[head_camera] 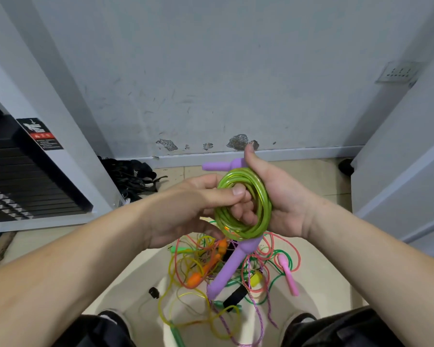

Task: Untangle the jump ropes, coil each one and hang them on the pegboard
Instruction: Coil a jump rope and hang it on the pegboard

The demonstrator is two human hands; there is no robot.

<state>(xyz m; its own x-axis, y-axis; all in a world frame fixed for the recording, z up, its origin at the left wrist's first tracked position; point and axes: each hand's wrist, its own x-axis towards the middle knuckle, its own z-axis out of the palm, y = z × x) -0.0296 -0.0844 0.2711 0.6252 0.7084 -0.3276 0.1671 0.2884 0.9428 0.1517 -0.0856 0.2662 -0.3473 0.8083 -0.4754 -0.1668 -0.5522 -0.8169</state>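
Both hands hold one green coil (238, 174) at chest height, in front of a scuffed grey wall (211, 83). The right hand (283, 196) grasps the coil's right side. Its fingers curl through the middle of the loops and the thumb points up. The left hand (183, 209) pinches the coil's left side, with the thumb lying across the loops and the fingers behind them. The rope has two purple handles. One handle (214, 166) sticks out to the left above the coil, just beside the right thumb, and the other (229, 267) hangs down and left from the coil's bottom.

Below the hands, the tangle (256, 286) of other ropes lies on a pale surface (140, 276) between two black shoes (110, 318). It is a mix of yellow, pink, green and braided purple cords (which cord runs to which handle cannot be told). An orange handle (198, 278) lies in its left part and a pink handle (288, 274) on its right.

On the far left stands a black weight stack (23, 176). A heap of black straps (133, 176) lies at the foot of the wall. A socket (398, 72) sits high on the right.
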